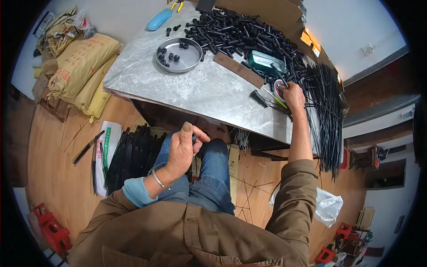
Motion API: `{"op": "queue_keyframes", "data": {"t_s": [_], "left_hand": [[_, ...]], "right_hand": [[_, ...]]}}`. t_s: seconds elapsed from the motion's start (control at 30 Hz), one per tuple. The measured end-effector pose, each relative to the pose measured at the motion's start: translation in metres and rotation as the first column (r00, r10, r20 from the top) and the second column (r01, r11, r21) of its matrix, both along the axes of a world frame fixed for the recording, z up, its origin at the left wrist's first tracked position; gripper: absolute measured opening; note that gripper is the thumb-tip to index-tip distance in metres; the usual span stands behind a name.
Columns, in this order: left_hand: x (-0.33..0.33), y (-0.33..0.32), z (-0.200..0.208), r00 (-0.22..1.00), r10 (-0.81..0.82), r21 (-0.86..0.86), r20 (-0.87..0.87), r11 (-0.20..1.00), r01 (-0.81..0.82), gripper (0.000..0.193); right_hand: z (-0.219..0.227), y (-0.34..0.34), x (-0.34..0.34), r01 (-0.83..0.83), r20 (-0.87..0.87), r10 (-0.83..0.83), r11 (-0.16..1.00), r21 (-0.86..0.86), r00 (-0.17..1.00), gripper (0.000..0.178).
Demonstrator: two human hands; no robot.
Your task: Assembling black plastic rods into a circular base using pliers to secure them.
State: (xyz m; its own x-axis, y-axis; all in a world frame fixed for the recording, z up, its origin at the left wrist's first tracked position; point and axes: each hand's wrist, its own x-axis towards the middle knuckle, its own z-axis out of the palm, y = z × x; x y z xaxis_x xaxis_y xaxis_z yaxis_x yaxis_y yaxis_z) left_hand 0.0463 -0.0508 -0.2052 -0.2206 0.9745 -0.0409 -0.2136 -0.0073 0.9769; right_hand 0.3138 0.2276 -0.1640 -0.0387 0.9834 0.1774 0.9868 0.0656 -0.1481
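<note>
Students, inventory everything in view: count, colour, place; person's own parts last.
table: one, grey, centre
cylindrical parts: many, black, on table
tray: one, silver, table's left
small pieces: several, black, in tray
bar: one, brown, mid-table
box: one, green, by pile
rods: many, black, table's right
case: one, blue, table's far left
sacks: several, yellow, upper left
strips: many, black, left floor
bag: one, white, right floor
stools: several, red, lower corners
left hand: one, above lap, holding dark piece
right hand: one, at table's right

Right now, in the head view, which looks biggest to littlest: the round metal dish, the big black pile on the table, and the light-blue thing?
1. Black pile
2. Round metal dish
3. Light-blue thing, though it's farther from the camera than the dish
</note>
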Motion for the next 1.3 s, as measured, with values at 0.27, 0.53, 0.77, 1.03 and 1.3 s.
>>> {"op": "queue_keyframes", "data": {"t_s": [0.27,0.53,0.77,1.03,1.3], "left_hand": [[0.003,0.014,0.0,1.0,0.007,-0.024,-0.011,1.0,-0.007,0.076],[-0.001,0.014,-0.005,1.0,-0.019,-0.012,-0.011,1.0,0.019,0.075],[-0.002,0.013,-0.002,1.0,-0.022,-0.01,0.011,1.0,0.022,0.073],[-0.003,0.009,0.008,0.983,-0.181,0.244,0.026,0.955,0.17,0.071],[0.001,-0.001,0.011,0.993,-0.116,0.346,0.03,0.933,0.099,0.067]], "right_hand": [[0.002,0.008,-0.006,-0.029,0.051,0.031,0.999,-0.039,0.998,0.031],[-0.004,0.01,0.004,-0.064,0.134,0.06,0.998,0.023,0.989,0.031],[0.009,-0.01,0.007,0.027,-0.388,-0.063,0.995,-0.1,0.92,0.026],[-0.006,-0.151,-0.084,-0.573,-0.911,-0.371,0.792,-0.21,-0.18,0.021],[-0.018,-0.229,-0.148,-0.51,-0.939,-0.259,0.853,-0.113,-0.225,0.028]]}}
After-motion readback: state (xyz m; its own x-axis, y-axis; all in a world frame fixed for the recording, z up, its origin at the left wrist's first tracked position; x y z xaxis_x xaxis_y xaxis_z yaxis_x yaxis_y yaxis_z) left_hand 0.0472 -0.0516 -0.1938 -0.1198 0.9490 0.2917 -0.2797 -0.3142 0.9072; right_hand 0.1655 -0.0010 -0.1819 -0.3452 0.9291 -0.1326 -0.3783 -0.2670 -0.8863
